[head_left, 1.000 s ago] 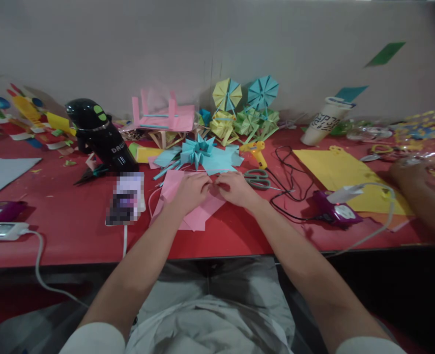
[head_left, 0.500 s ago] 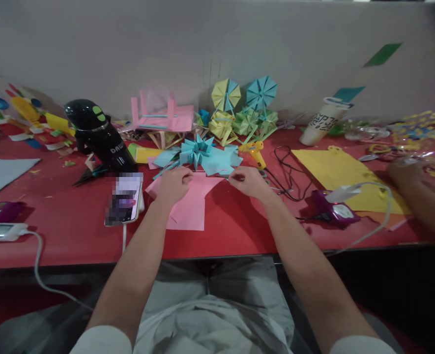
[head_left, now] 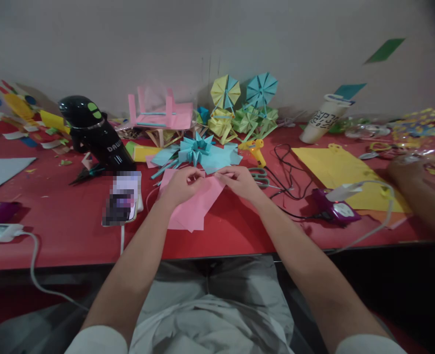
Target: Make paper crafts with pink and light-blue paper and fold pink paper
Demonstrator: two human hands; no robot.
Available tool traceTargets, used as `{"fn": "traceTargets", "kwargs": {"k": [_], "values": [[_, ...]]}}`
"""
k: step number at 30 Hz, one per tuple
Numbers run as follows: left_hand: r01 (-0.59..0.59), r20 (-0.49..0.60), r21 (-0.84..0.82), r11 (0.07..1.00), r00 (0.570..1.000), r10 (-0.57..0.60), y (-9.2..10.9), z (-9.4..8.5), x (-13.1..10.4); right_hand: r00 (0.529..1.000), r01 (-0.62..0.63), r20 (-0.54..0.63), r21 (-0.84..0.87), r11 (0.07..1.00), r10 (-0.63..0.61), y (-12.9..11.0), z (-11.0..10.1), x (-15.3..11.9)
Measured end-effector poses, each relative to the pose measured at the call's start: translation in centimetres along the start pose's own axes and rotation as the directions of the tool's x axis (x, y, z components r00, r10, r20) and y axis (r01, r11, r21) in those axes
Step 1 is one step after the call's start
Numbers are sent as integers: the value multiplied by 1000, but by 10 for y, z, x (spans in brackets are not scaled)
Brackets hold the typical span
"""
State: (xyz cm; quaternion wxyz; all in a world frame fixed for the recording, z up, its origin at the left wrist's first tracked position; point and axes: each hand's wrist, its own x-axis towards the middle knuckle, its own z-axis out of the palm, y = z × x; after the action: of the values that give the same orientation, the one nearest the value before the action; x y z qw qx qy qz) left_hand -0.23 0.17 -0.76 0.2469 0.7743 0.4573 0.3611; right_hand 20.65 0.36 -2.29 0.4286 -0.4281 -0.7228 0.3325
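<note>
Pink paper (head_left: 193,209) lies on the red table in front of me, with several edges overlapping. My left hand (head_left: 184,186) pinches its upper part near the middle. Close beside it, the fingertips of my right hand (head_left: 236,181) are closed on the upper right corner of the pink paper. Just beyond both hands sits a blue folded paper star (head_left: 197,150) on flat blue sheets. Green-handled scissors (head_left: 259,177) lie partly behind my right hand.
A phone (head_left: 123,199) and a black bottle (head_left: 99,135) stand left. Behind are a yellow glue gun (head_left: 254,150) and paper umbrellas (head_left: 262,91). Right are yellow paper (head_left: 344,179), a purple power socket (head_left: 337,209), a cup (head_left: 322,120) and another person's arm (head_left: 420,196).
My right hand has moved left, closer to my left hand. The pink paper between them has turned, its right corner now at my right fingertips. More of the scissors shows.
</note>
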Motion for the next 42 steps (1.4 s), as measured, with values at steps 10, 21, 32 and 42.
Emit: {"fn": "traceTargets", "kwargs": {"k": [10,21,32,42], "values": [[3,2,-79,997,1000,-3,3,8,4,997,70,-8,-123,990,-72,-4,10,-3],[111,-36,7,994,993,-111,-10,-9,-1,977,64,-189,-184,981,-100,0,-24,-2],[152,-158,164,975,979,-126,-28,-22,-3,842,5,-532,-152,988,-86,12,-58,0],[220,-344,-213,952,895,-284,-15,-6,3,891,-9,-436,261,965,127,13,-48,5]]}}
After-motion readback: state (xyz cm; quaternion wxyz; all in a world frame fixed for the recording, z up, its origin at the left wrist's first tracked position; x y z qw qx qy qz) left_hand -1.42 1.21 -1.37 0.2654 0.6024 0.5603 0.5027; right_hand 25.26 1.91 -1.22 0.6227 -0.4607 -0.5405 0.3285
